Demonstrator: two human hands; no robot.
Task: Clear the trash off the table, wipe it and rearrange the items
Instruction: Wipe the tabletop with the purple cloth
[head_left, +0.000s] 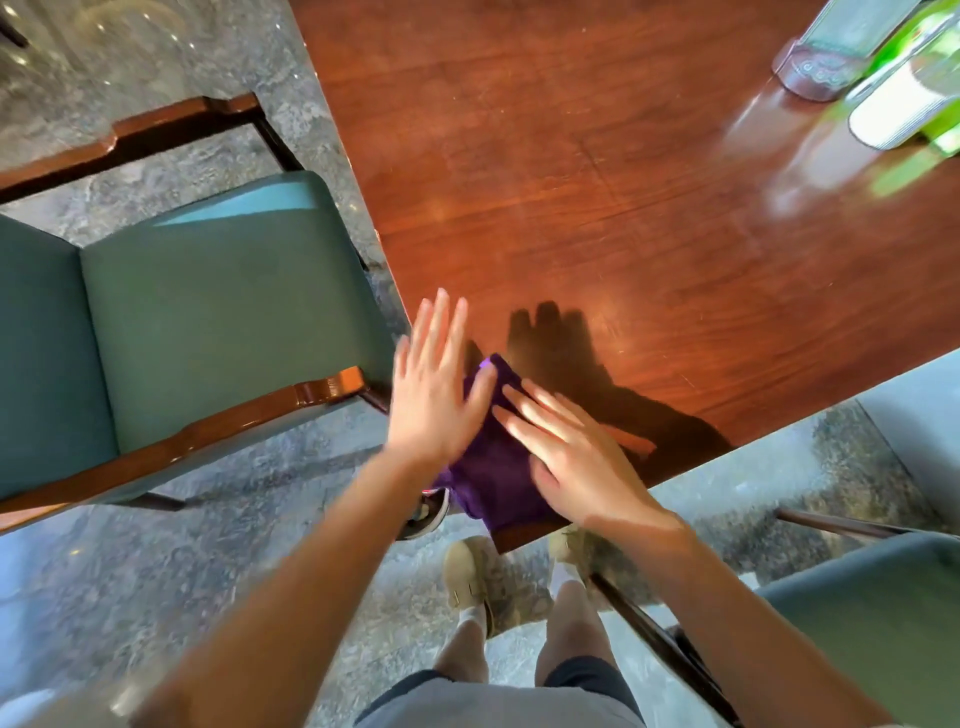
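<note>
A purple cloth (493, 478) lies on the near corner of the reddish wooden table (597, 208). My left hand (436, 395) hovers flat over the cloth's left edge, fingers spread, its thumb touching the cloth's top. My right hand (566, 457) rests flat on the cloth's right side, fingers spread and pointing left. Neither hand grips anything. At the table's far right stand a white and green container (904, 109) and a dark-based glass object (821, 62), both blurred.
A green upholstered chair (208, 322) with wooden trim stands left of the table corner. Another green chair (872, 639) is at the lower right. My feet in tan shoes (478, 577) stand on the grey stone floor below the corner.
</note>
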